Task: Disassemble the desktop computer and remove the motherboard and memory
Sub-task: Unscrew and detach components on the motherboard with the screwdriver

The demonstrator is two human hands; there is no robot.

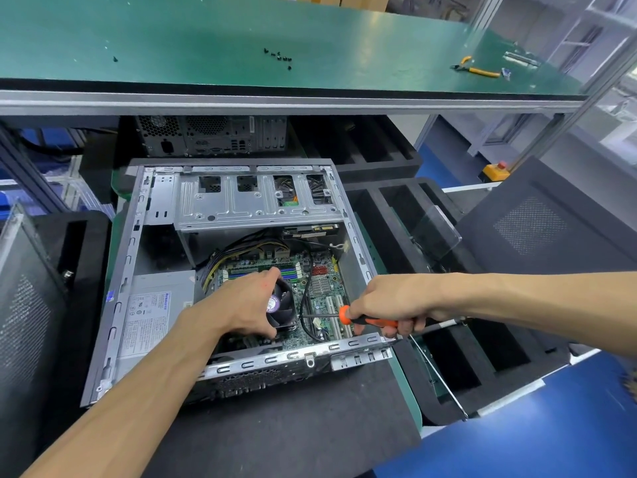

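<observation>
Nearest, the right hand point(393, 305) is fisted around a screwdriver point(365, 319) with a glossy orange-and-black handle, its thin steel shaft reaching left toward the cooler, probably to free its screws. Just left of that tip, the left hand point(248, 305) cups the round black-bladed CPU fan point(281, 305), seemingly steadying it. Beneath both lies the green motherboard point(322, 291); just beyond the left fingertips sit the blue and green memory slots point(287, 273), inside the open grey sheet-metal case point(241, 201).

I see the desktop computer point(220, 270) lying on its side with the panel off, its green motherboard point(320, 291) seated flat inside. The blue and black memory slots point(262, 272) sit just beyond my left fingertips point(275, 270); the board lies beneath them.
</observation>
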